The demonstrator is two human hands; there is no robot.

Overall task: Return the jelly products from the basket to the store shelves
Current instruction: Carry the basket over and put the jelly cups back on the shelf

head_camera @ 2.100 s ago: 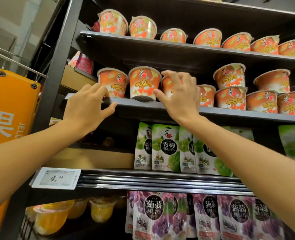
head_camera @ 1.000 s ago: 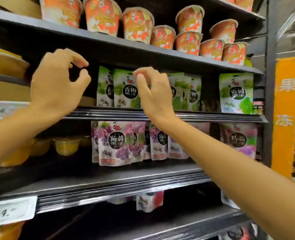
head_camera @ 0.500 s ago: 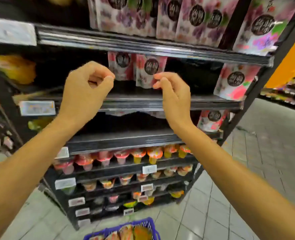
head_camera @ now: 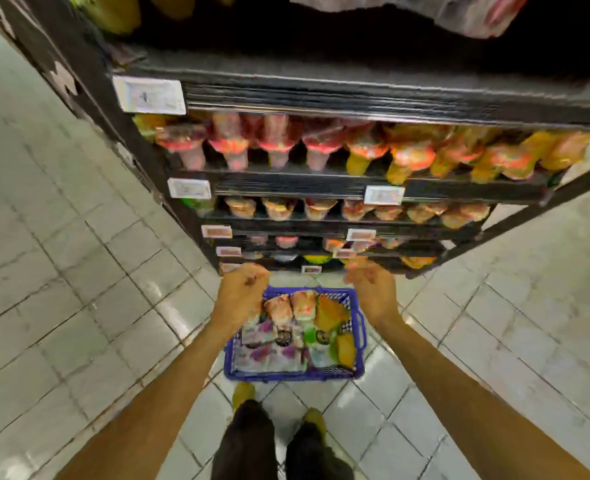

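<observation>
Head view is pointing nearly straight down. Where's the jelly stuff sitting? – poster A

The lot to put back is lying in the blue basket (head_camera: 293, 376). The jelly pouches (head_camera: 269, 344) are along the near side, with jelly cups (head_camera: 288, 306) and something orange at the far end. The basket is sitting on the tiled floor (head_camera: 79, 271), its far rim just in front of the lowest of the store shelves (head_camera: 321, 95). – poster B

And the grips? – poster A

Both are hanging empty. The left grip (head_camera: 243, 294) is curling into a loose fist over the basket's far left corner. The right grip (head_camera: 373, 289) is hovering just outside the far right corner, fingers loosely bent, nothing in them. It's blurry, so I'm not reading finer detail. – poster B

Room to move? – poster A

Open tiles are running out on both sides of the basket. The person's shoes (head_camera: 243, 393) are standing just behind the near rim. Shelf edges with price tags (head_camera: 150, 95) are jutting out above the grips. – poster B
</observation>
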